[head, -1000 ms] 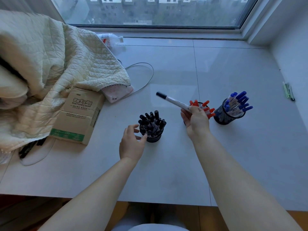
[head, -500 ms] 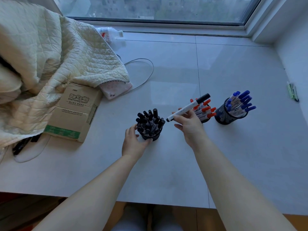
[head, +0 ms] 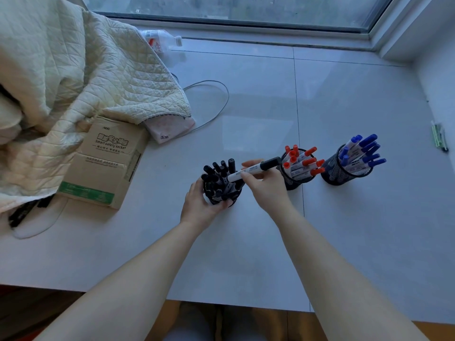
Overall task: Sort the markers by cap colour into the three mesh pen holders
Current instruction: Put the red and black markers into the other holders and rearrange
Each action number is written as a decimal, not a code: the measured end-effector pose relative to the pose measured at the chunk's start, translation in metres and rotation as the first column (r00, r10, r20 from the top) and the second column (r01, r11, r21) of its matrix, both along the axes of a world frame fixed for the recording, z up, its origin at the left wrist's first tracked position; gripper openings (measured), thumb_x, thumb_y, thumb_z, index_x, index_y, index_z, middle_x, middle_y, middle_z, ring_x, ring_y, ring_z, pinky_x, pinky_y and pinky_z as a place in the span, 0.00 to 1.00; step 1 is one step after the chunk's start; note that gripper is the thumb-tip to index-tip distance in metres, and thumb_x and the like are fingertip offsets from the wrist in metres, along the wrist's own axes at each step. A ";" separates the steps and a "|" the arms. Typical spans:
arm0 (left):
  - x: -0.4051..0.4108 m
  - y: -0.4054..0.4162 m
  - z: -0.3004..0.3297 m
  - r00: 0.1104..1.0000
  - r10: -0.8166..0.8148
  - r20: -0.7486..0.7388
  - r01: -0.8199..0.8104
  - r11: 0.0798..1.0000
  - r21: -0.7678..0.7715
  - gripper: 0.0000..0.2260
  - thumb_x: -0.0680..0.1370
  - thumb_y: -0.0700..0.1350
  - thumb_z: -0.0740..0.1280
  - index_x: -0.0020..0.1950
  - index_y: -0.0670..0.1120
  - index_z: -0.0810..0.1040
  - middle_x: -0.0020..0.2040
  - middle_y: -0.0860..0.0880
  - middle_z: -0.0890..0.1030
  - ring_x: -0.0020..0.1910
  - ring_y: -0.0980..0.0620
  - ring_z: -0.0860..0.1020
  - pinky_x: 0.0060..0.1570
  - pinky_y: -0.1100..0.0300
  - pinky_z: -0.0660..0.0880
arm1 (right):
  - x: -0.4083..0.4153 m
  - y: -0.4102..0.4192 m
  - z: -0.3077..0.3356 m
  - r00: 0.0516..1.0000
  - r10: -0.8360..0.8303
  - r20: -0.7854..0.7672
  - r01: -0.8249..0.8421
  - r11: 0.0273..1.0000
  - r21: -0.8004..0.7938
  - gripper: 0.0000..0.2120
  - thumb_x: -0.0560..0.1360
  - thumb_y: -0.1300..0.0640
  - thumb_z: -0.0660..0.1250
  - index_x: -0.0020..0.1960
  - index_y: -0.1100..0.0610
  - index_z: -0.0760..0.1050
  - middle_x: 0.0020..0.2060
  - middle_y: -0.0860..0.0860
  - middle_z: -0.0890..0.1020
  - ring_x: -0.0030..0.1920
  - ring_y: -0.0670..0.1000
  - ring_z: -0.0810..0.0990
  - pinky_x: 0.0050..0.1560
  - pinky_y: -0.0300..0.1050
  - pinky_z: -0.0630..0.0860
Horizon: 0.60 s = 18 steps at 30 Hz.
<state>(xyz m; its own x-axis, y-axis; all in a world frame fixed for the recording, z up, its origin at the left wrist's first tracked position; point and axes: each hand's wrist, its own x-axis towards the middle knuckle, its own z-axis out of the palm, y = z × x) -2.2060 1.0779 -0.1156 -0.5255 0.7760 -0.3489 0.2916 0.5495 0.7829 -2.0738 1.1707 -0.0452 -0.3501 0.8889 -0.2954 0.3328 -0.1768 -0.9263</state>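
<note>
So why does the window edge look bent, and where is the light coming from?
Head view: the wide-angle lens bows the window frame and tabletop. Daylight enters through the window, leaving a pale glare patch on the tabletop behind the red-capped markers. The picture has a bluish cast.

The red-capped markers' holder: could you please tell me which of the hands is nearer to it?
Right. The right hand sits just beside the red-capped markers' holder; the left hand grips the black-capped markers' holder, farther away.
</note>
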 end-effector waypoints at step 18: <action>0.001 -0.001 0.006 1.000 0.007 0.006 -0.007 0.999 -0.048 0.29 0.64 0.54 0.75 0.62 0.59 0.67 0.57 0.59 0.75 0.59 0.55 0.73 0.53 0.54 0.73 | -0.009 -0.007 -0.019 0.932 0.059 0.359 -0.233 0.854 0.466 0.15 0.75 0.60 0.65 0.61 0.55 0.74 0.43 0.53 0.80 0.49 0.54 0.76 0.45 0.45 0.71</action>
